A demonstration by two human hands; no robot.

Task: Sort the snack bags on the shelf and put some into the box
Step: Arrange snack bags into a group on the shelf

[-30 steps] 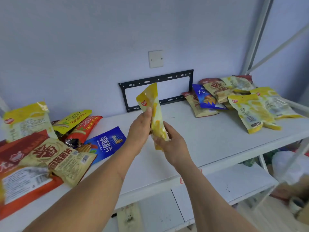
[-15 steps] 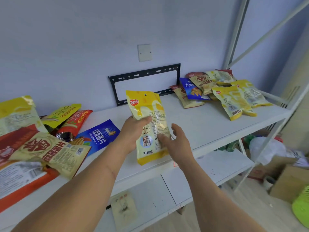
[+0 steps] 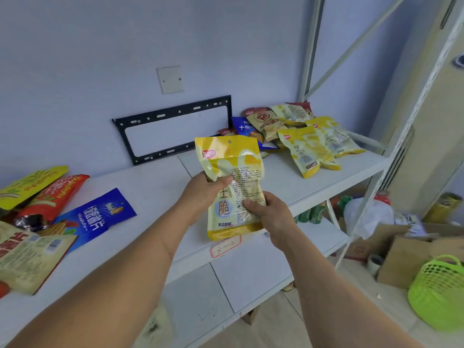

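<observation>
I hold a yellow snack bag (image 3: 232, 167) upright in front of me, above the front edge of the white shelf (image 3: 155, 187). My left hand (image 3: 203, 190) grips its left side with the thumb across the front. My right hand (image 3: 270, 216) pinches its lower right corner. A pile of yellow, tan and blue snack bags (image 3: 301, 136) lies at the shelf's right end. More bags lie at the left: a blue one (image 3: 100, 217), a red one (image 3: 54, 199) and a yellow one (image 3: 27, 184). Open cardboard boxes (image 3: 411, 249) stand on the floor at the lower right.
A black wall bracket (image 3: 173, 129) leans against the wall behind the shelf. A green plastic basket (image 3: 439, 295) sits on the floor at the right. White shelf posts (image 3: 391, 146) rise at the right end. A lower shelf board (image 3: 251, 267) lies beneath.
The bag has turned from edge-on to face me. My right hand went from touching it with open fingers to pinching its lower corner. The view has swung right, showing the basket.
</observation>
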